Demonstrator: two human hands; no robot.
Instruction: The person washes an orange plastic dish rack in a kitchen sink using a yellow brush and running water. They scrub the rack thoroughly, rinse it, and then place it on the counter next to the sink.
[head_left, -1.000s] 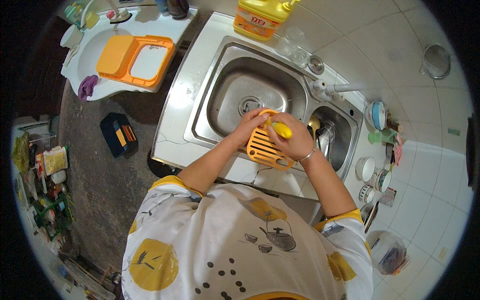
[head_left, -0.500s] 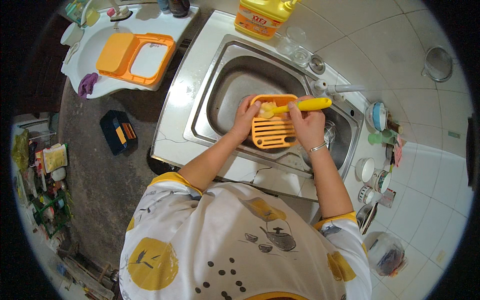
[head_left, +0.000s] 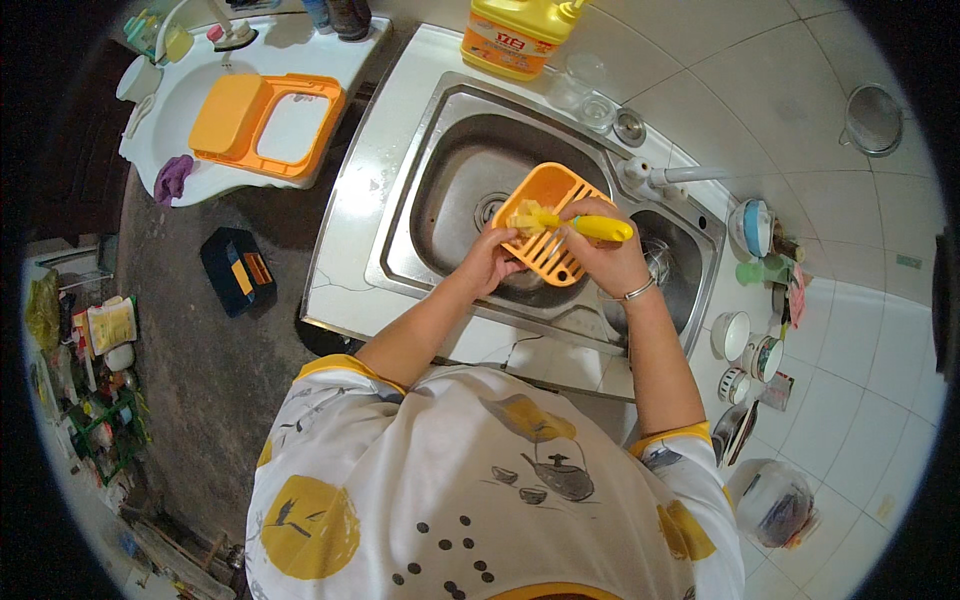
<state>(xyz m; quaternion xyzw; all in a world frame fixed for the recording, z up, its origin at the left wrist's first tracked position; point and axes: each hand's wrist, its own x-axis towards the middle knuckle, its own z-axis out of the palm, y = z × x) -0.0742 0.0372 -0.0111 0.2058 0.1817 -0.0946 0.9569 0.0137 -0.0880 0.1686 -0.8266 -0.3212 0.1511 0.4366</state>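
Note:
Over the steel sink (head_left: 432, 190) I hold a small orange slotted rack (head_left: 547, 184), tilted, with a trough at one end and slots at the other. My left hand (head_left: 488, 262) grips its left edge, fingers curled underneath. In my right hand (head_left: 607, 250) is a yellow-handled scrub brush (head_left: 603, 228), its pale bristles against the inside of the rack. That hand also lies close over the rack's right side; whether it touches the rack I cannot tell.
A large yellow detergent jug (head_left: 514, 38) and glass jars (head_left: 594, 110) stand behind the sink. The faucet (head_left: 650, 177) is at its right, with bowls (head_left: 731, 336) beyond. Other orange parts (head_left: 262, 125) rest on the white washbasin (head_left: 208, 75) at left.
The rack has turned so that its slotted end points to the lower right. My left hand has shifted lower along it, and the brush has moved slightly left and down.

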